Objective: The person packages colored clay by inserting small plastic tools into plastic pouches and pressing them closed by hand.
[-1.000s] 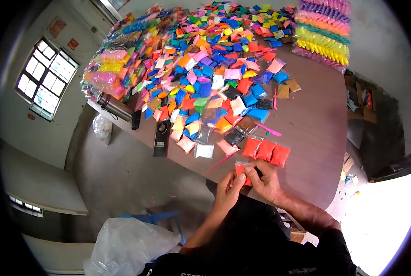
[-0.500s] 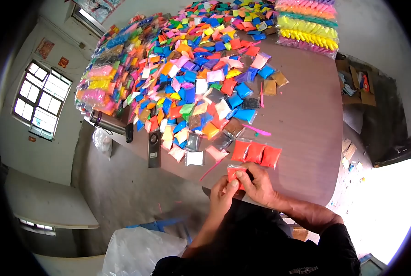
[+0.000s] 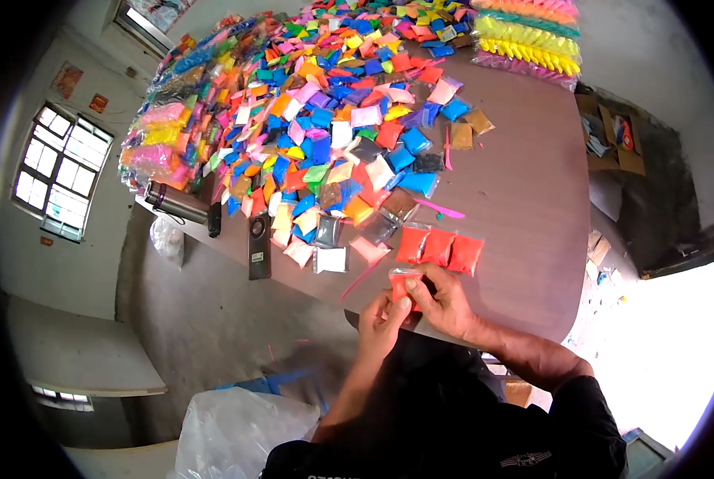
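A small clear packet with red filling (image 3: pixel 405 289) is pinched between both hands at the table's near edge. My left hand (image 3: pixel 382 321) grips its lower left side, thumb on the front. My right hand (image 3: pixel 446 303) holds its right side, with the thumb pressed against the packet's face. Just beyond my hands, three similar red packets (image 3: pixel 441 248) lie side by side in a row. To their left are a pink packet (image 3: pixel 369 250) and a thin pink stick (image 3: pixel 360 281). Another pink plastic tool (image 3: pixel 443 209) lies behind the row.
A large heap of colourful packets (image 3: pixel 325 120) covers the table's far left. Bundled strips of packets (image 3: pixel 526 40) are stacked at the far right corner. A thermos (image 3: pixel 179 206) and a dark flat device (image 3: pixel 259 249) sit by the left edge. A cardboard box (image 3: pixel 622 144) stands beyond the right edge.
The view has shifted slightly, so the table and its contents appear a little higher and further left. Both hands still hold the red packet, with little change in grip.
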Demonstrator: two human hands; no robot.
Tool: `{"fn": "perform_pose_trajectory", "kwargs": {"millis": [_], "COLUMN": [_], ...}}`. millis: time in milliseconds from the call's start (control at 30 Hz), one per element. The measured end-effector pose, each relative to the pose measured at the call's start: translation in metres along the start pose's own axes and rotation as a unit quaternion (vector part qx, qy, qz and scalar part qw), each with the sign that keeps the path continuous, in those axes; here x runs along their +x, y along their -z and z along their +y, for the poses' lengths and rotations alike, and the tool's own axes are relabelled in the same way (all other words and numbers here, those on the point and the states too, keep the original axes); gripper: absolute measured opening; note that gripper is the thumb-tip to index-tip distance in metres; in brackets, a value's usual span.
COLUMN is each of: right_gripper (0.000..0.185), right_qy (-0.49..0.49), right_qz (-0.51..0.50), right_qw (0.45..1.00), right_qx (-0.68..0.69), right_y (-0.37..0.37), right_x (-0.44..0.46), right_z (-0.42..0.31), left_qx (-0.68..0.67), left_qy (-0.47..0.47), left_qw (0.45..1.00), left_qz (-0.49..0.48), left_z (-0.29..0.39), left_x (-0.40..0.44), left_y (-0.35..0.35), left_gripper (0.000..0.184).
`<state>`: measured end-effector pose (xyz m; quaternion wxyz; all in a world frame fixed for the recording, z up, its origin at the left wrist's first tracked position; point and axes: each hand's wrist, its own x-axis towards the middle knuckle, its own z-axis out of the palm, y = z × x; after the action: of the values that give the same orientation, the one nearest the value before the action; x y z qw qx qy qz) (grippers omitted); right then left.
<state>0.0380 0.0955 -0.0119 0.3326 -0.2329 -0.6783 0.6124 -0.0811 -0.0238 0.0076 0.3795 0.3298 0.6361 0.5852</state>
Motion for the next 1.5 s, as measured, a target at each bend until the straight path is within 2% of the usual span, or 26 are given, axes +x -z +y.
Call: {"fn": "perform_pose_trajectory", "kwargs": {"millis": [67,133,200,267,367,533,600,833,1067,1133,1233,1500], "right_gripper": [0.023,0.023,0.025,0.025,0.024,0.022,0.022,0.018,0.016,0.015,0.015,0.013], "right_qy": [0.007,0.001,-0.015,-0.02,-0.054,-0.034,-0.037,-0.027,-0.026,-0.003,0.019,-0.046], "right_qz": [0.043,0.043,0.028,0.023,-0.012,0.007,0.004,-0.009,-0.009,-0.01,-0.015,-0.038], "right_qw": [0.998,0.999,0.999,0.998,0.997,0.996,0.997,0.999,0.999,1.0,1.0,0.998], "right_qx": [0.041,0.031,0.039,0.06,0.045,0.081,0.061,0.014,0.016,0.015,-0.018,-0.003], "right_y": [-0.003,-0.001,0.0,0.001,0.006,0.003,0.002,0.002,0.003,0.003,0.003,0.005], "right_x": [0.002,0.002,0.001,0.003,0.002,0.003,0.003,0.001,0.004,0.004,0.005,0.004], "right_z": [-0.005,0.0,-0.005,-0.013,-0.017,-0.009,-0.009,-0.016,-0.011,-0.009,-0.01,-0.016], "left_qx": [-0.065,-0.058,-0.04,-0.079,-0.06,0.006,-0.11,-0.108,-0.124,-0.158,-0.156,-0.134], "left_qy": [-0.016,0.017,0.003,-0.006,-0.005,-0.008,-0.02,-0.025,-0.028,-0.018,-0.014,-0.038], "left_qw": [0.998,0.998,0.999,0.997,0.997,0.999,0.992,0.991,0.991,0.982,0.982,0.984], "left_qz": [0.022,0.011,-0.001,0.008,0.056,0.031,0.064,0.069,0.049,0.097,0.102,0.115], "left_z": [0.006,0.006,-0.003,-0.017,-0.02,-0.014,-0.006,-0.028,-0.02,-0.01,-0.02,-0.025], "left_x": [0.001,0.002,0.003,0.005,0.003,0.004,0.007,0.007,0.008,0.009,0.01,0.007], "left_y": [-0.005,-0.001,0.002,0.001,-0.001,0.002,-0.007,0.004,0.001,-0.005,-0.001,-0.002], "left_gripper": [0.021,0.021,0.02,0.018,0.018,0.019,0.021,0.019,0.016,0.016,0.018,0.019]}}
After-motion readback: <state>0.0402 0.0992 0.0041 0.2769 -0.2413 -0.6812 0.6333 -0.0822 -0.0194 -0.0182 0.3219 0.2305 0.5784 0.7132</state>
